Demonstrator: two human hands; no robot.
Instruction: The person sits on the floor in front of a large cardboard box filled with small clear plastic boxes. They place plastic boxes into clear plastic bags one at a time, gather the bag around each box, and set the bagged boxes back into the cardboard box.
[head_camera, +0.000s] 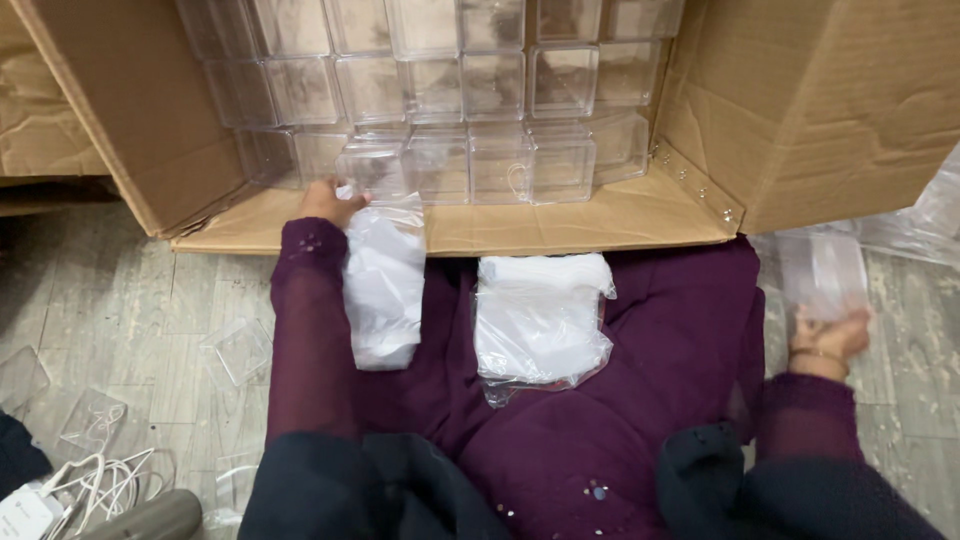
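We see a grey plank floor (120, 290) carrying everything. On it lies an open cardboard box (800, 100) on its side, stacked full of clear plastic boxes (470, 90). Loose clear lids (238, 350) lie at the left beside white cables (100, 480), and more clear plastic pieces (920, 215) lie at the right.

The left hand (325, 203) rests on the flap of the cardboard box (800, 110), gripping a white plastic packet (385, 285) just below stacked clear plastic boxes (470, 100). The right hand (830, 340) grasps a clear plastic box (822, 272) over the floor (130, 300). A second white packet (540, 320) lies on the purple garment (680, 330).
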